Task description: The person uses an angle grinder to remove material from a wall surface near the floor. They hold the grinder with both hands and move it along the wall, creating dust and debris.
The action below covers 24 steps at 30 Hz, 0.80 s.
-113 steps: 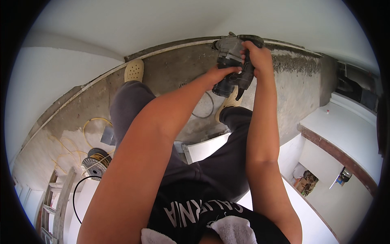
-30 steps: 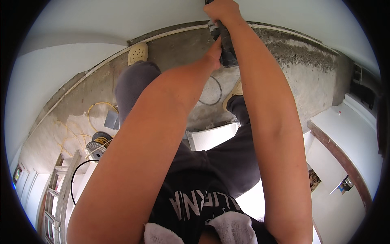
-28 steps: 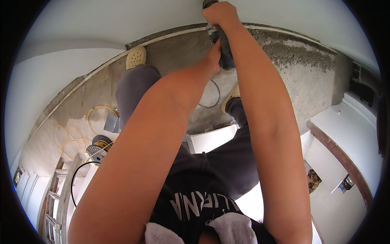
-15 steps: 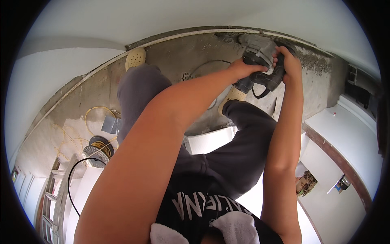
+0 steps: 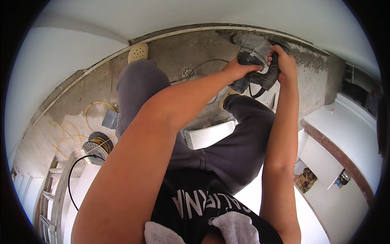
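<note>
A dusty black-and-grey power tool, by its shape a rotary hammer (image 5: 265, 78), is held low over the bare concrete floor, against the foot of the wall. My left hand (image 5: 240, 69) is closed round its body, thumb lying across the top. On the right, my right hand (image 5: 285, 64) wraps its fingers round the rear handle. The grey front end (image 5: 248, 44) points toward the wall's base; its tip cannot be made out. A black cord (image 5: 256, 96) loops from the tool. Rough, broken concrete (image 5: 310, 61) runs along the wall beside it.
Floor drain (image 5: 188, 72) between my feet, which wear cream clogs (image 5: 138, 52). At left lie a cable reel (image 5: 97, 147), yellow cable (image 5: 87, 112) and a wooden ladder (image 5: 58, 191). A white box (image 5: 209, 136) sits between my legs. A white ledge (image 5: 337, 122) stands at right.
The tool and both hands appear slightly further left and higher in the picture. The view itself has also shifted a little. Both hands keep their hold.
</note>
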Tool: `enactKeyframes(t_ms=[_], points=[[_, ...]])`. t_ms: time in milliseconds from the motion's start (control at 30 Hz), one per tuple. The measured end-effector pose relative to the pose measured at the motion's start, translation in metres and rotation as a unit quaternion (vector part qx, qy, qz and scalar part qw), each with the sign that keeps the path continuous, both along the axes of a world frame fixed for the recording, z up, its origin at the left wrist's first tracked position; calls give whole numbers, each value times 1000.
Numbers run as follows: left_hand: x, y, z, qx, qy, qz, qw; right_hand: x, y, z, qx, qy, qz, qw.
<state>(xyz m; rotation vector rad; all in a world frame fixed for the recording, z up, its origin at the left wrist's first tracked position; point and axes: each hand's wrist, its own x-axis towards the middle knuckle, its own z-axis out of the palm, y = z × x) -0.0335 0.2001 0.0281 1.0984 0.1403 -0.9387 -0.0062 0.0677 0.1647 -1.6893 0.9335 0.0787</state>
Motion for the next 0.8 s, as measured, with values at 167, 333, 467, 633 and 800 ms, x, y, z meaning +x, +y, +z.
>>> enactKeyframes(t_ms=[167,333,467,633,800], points=[[4,9,-8,-40,-14,3,999,6,7,-13,4,26,14,1000],[11,13,-9,-40,-2,-23,999,16,6,-19,16,46,-22,999],[13,18,-3,-57,26,-22,998,27,6,-23,0,71,-6,997],[21,19,-1,-67,36,-21,997,41,7,-25,-4,65,20,998],[26,17,-7,-37,51,-30,998,50,9,-26,-17,69,42,997]])
